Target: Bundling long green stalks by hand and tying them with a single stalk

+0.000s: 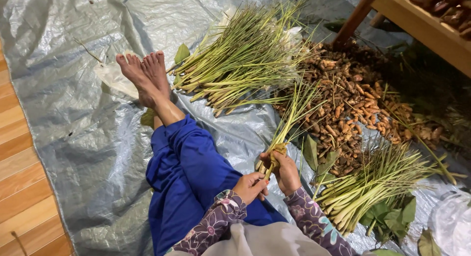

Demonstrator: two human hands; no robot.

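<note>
Left hand (250,186): fingers pinch the base of a small stalk bundle (289,123). Right hand (286,171): fingers grasp the same bundle just above, at its yellow tie. The bundle slants up and right, over the grey tarp (73,113). Large stalk pile (245,54) lies ahead; second pile (373,182) right. Brown roots (353,104) lie between them. White bag (451,221) at right edge. Open tarp lies left of the legs; wooden floor (19,187) borders it.

Both hands (269,180) grip lemongrass bundle (287,126) over tarp (73,113).
</note>
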